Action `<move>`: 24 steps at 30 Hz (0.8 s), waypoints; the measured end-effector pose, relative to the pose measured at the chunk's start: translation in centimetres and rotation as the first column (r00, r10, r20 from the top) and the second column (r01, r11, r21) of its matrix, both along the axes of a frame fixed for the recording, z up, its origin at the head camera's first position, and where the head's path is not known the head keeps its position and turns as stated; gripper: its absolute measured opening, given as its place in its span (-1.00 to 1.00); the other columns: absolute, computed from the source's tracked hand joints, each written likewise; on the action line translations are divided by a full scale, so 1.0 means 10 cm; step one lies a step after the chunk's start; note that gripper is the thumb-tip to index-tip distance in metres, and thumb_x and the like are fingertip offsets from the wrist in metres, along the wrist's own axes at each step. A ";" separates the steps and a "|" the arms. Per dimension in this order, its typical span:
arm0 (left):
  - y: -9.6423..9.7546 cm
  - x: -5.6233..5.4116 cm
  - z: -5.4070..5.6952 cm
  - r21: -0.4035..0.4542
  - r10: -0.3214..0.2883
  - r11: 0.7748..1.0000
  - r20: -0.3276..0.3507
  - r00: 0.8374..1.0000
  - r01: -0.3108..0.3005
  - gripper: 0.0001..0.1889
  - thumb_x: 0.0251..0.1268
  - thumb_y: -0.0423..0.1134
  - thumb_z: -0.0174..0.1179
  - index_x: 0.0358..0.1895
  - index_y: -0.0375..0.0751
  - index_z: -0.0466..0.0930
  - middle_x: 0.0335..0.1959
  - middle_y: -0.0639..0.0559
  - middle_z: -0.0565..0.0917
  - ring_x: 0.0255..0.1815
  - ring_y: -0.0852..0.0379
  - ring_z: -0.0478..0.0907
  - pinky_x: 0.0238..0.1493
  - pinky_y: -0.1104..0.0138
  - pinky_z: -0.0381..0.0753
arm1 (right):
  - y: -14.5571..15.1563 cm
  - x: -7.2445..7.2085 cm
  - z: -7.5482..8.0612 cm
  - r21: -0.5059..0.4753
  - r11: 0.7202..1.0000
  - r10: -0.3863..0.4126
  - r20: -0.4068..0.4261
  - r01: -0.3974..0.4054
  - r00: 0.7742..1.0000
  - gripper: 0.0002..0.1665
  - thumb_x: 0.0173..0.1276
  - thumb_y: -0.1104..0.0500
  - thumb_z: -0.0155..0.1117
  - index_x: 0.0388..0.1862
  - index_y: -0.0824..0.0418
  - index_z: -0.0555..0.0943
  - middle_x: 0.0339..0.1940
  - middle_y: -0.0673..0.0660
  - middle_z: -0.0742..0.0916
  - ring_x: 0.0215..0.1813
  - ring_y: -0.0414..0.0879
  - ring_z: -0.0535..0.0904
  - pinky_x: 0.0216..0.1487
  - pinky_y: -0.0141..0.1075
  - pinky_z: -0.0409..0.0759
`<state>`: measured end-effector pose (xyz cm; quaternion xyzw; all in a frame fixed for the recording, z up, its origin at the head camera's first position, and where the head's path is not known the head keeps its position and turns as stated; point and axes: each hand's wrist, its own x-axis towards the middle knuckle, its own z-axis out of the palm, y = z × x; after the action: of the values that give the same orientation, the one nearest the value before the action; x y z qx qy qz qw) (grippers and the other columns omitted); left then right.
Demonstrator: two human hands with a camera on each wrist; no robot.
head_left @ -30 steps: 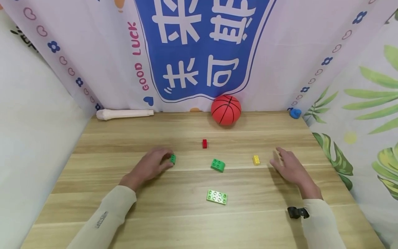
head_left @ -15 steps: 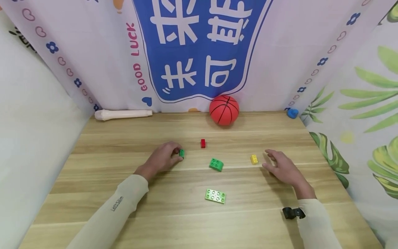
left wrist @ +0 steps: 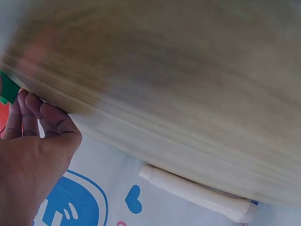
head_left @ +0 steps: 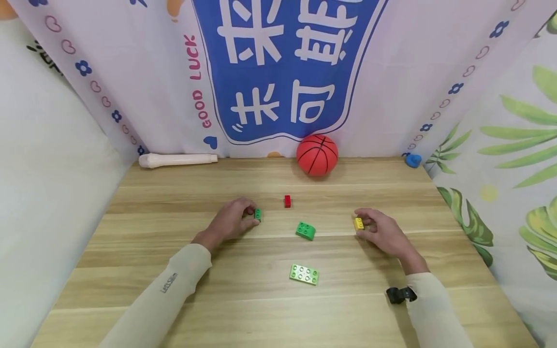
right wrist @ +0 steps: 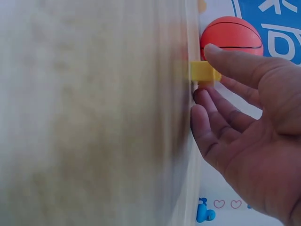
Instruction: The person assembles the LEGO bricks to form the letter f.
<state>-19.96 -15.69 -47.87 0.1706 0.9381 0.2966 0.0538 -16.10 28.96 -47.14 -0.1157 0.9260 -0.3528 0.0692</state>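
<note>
Left hand pinches a small green brick in a narrow grip; right hand pinches the yellow brick on the worktop.

Pale wood-grain table, matt and smooth. Small green plastic brick, small yellow plastic brick and flat light-green studded plastic plate, all slightly glossy. Orange rubbery basketball, satin sheen. Printed cloth backdrop, matt, creased.

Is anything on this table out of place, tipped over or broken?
Nothing looks damaged or spilled. The left hand holds a small green brick, the right hand touches the yellow brick. Only the basketball seems unrelated, resting against the backdrop.
</note>
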 end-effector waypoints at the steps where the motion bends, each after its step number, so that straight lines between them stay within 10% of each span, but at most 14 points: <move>1: 0.00 0.00 0.00 0.004 0.000 1.000 0.002 1.000 0.000 -0.62 0.41 -0.16 0.48 0.17 -0.26 0.70 0.00 -0.06 0.73 0.02 0.00 0.65 0.18 0.06 0.69 | -0.01 0.00 -0.01 0.011 1.000 -0.009 -0.003 0.009 1.000 -0.38 0.46 0.25 0.50 0.45 0.30 0.55 0.21 0.34 0.73 0.15 0.17 0.71 0.12 -0.07 0.74; 24: -0.02 -0.01 0.01 0.023 0.009 1.000 0.020 1.000 -0.010 -0.62 0.37 -0.15 0.52 0.13 -0.26 0.73 -0.04 -0.06 0.73 -0.03 0.02 0.64 0.13 0.10 0.69 | -0.06 0.01 0.02 0.050 0.996 -0.072 0.033 0.071 0.997 -0.57 0.44 0.34 0.47 0.24 0.32 0.62 0.12 0.34 0.75 0.14 0.20 0.74 0.15 -0.01 0.77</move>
<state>-20.04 -15.94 -47.74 0.1639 0.9347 0.3096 0.0599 -16.05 28.34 -46.94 -0.0745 0.9365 -0.3341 0.0757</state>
